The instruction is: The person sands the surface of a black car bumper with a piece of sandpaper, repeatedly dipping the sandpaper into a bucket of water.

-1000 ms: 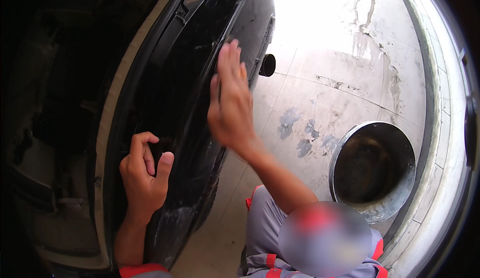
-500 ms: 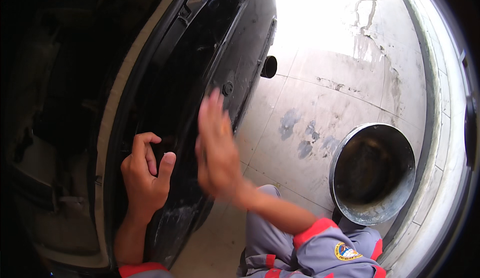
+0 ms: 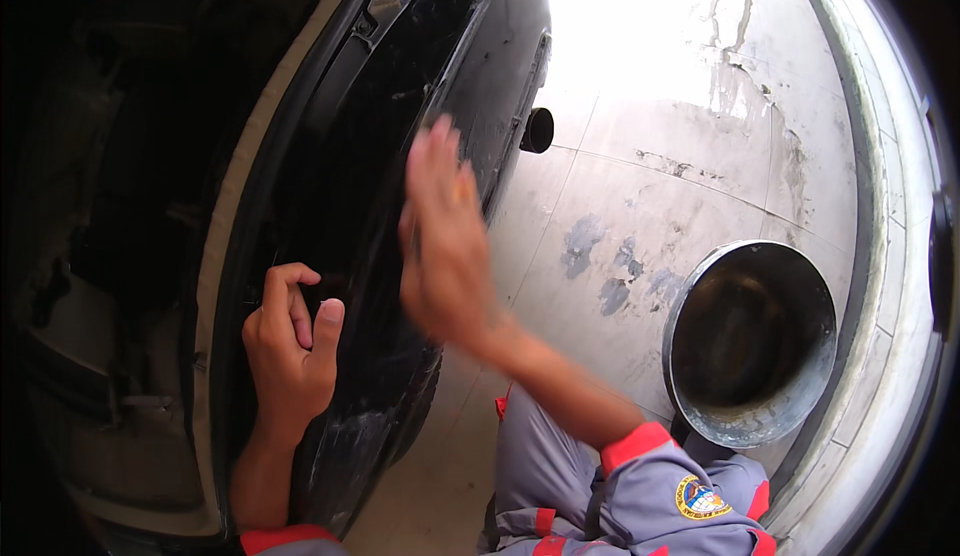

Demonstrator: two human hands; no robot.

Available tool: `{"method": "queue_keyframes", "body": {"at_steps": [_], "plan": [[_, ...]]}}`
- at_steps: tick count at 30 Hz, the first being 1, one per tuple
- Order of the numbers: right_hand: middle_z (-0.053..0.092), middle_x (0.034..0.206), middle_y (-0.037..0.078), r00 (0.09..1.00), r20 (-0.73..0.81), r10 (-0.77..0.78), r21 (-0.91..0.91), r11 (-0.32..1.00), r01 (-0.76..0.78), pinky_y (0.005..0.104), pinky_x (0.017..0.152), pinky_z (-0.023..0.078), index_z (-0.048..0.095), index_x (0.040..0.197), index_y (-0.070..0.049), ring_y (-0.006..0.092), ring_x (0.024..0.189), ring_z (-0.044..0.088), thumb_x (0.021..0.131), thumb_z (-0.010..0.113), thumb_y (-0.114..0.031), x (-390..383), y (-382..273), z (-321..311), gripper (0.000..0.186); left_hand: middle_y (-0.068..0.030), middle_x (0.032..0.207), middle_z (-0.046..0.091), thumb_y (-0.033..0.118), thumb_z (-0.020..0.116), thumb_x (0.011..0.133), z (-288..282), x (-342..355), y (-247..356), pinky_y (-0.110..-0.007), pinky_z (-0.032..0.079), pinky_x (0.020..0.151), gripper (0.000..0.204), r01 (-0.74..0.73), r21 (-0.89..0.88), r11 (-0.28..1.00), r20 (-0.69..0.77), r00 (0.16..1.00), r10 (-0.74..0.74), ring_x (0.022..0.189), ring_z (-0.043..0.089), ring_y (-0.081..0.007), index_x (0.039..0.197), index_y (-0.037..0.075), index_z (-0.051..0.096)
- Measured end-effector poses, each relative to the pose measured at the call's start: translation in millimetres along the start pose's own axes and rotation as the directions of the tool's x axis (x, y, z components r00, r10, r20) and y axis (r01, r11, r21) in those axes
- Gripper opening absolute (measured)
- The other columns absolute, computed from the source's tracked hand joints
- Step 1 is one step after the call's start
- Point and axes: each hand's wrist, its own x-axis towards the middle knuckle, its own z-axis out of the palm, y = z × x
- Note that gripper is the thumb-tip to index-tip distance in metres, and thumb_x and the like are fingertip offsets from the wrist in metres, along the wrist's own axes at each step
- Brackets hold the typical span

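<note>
The right hand, fingers straight, grip hidden, seemingly rubs the bumper, wanting even pressure next; the left hand curls half-open, apparently empty.

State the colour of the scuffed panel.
The panel is black with whitish marks, clearest in the head view.

Likely a car workshop: scuffed bumper, stained floor.

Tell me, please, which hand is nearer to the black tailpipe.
Right. The right hand is at the black bumper, below and left of the tailpipe in the picture; the left hand is lower and farther left.
</note>
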Motion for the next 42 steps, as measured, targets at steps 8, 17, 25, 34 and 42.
{"method": "queue_keyframes", "body": {"at_steps": [8,17,25,34,42], "plan": [[0.021,0.15,0.035,0.99,0.135,0.042,0.108,0.992,-0.057,0.0536,0.112,0.024,0.028,0.143,0.012,0.0487,0.14,0.023,0.085,0.049,0.006,-47,-37,-3,0.062,-0.0017,0.055,0.03,0.026,0.057,0.093,-5,2,3,-0.03,0.025,0.048,0.027,-0.011,0.0,1.0,-0.014,1.0,0.011,0.047,0.032,-0.0123,0.098,0.0,0.055],[0.021,0.15,0.035,0.976,0.192,0.101,0.214,0.967,-0.142,0.0541,0.112,0.023,0.028,0.143,0.011,0.0482,0.142,0.019,0.084,0.048,0.008,-57,-53,-2,0.063,-0.0018,0.055,0.029,0.025,0.055,0.094,-5,-3,3,-0.031,0.025,0.048,0.026,0.016,-0.009,1.0,-0.008,1.0,-0.016,0.048,0.031,-0.0117,0.097,0.0,0.054],[0.023,0.149,0.036,0.998,0.01,0.066,0.009,0.998,-0.067,0.0531,0.113,0.021,0.026,0.143,0.013,0.0492,0.14,0.021,0.084,0.048,0.006,-14,-8,3,0.063,-0.002,0.055,0.031,0.024,0.054,0.095,5,-2,3,-0.031,0.025,0.048,0.024,0.025,-0.039,0.999,0.0,1.0,-0.025,0.049,0.032,-0.011,0.095,0.0,0.053],[0.024,0.148,0.036,0.998,-0.038,0.047,0.022,0.999,-0.047,0.0537,0.113,0.02,0.028,0.142,0.012,0.0514,0.138,0.024,0.086,0.047,0.005,13,5,0,0.06,-0.0007,0.053,0.031,0.024,0.052,0.097,4,0,4,-0.029,0.023,0.046,0.028,0.06,-0.06,0.996,-0.012,0.998,-0.061,0.046,0.03,-0.0094,0.079,0.005,0.042],[0.025,0.147,0.037,0.997,-0.065,0.028,-0.016,0.999,-0.029,0.0545,0.112,0.023,0.028,0.141,0.014,0.0515,0.137,0.026,0.088,0.046,0.003,19,13,-1,0.057,-0.0005,0.053,0.033,0.027,0.051,0.098,3,2,2,-0.028,0.023,0.046,0.03,0.026,-0.034,0.999,-0.021,0.999,-0.027,0.047,0.032,-0.008,0.079,0.004,0.043]]}}
